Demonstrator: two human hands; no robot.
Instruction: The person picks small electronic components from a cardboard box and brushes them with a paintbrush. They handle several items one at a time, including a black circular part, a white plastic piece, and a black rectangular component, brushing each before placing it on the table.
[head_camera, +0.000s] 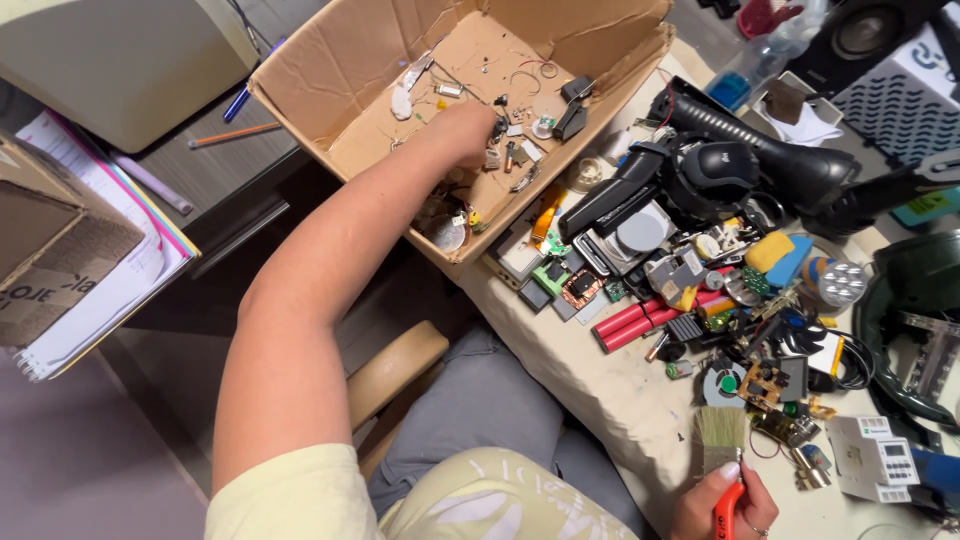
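We reach our left hand (470, 135) far into the cardboard box (330, 70), down among the little metal and plastic bits (515, 150) on its floor. The fingers point away from us and hide behind the wrist, so we cannot tell if they pinch a bit or just touch the pile. The box sits tipped with its flaps wide, so our arm slides in easily. Our right hand (722, 505) is wrapped tight around the orange handle of a paint brush (722, 445), with the pale bristles pointing up, away from us, at the near edge of the table (620, 400). The table is very full. 2 red tubes (640, 322) lie just beside the brush side of the heap, a big black tool (740, 165) lies across the back, and a white boxy gadget (872, 460) sits near the brush. So many parts crowd together that picking 1 means bumping others.
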